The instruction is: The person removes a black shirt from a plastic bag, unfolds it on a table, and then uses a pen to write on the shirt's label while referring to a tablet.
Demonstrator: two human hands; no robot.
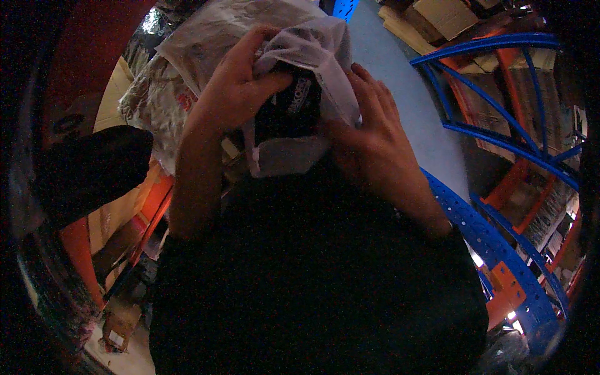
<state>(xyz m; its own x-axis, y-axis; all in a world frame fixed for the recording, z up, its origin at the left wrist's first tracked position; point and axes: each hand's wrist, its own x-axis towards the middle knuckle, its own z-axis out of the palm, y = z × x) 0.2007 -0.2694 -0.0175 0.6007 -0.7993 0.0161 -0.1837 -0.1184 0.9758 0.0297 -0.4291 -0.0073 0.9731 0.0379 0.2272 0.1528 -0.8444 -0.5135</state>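
Note:
A translucent white plastic bag (322, 39) is held up in front of my chest, its mouth gaping toward me. Inside its opening sits a black item (284, 112) with white lettering; its exact kind is too dark to make out. My left hand (240, 84) grips the bag's left side, the thumb pressed on the black item's upper edge and the fingers partly behind the plastic. On the other side, my right hand (369, 128) is closed round the bag's right edge, with its thumb by the black item.
Crumpled plastic-wrapped goods (159, 100) lie beyond my left arm, near a dark rounded object (94, 169). To the right stand a perforated blue rack upright (465, 219) and blue bracing (500, 125). Orange beams (512, 187) and cardboard boxes (440, 19) are behind them.

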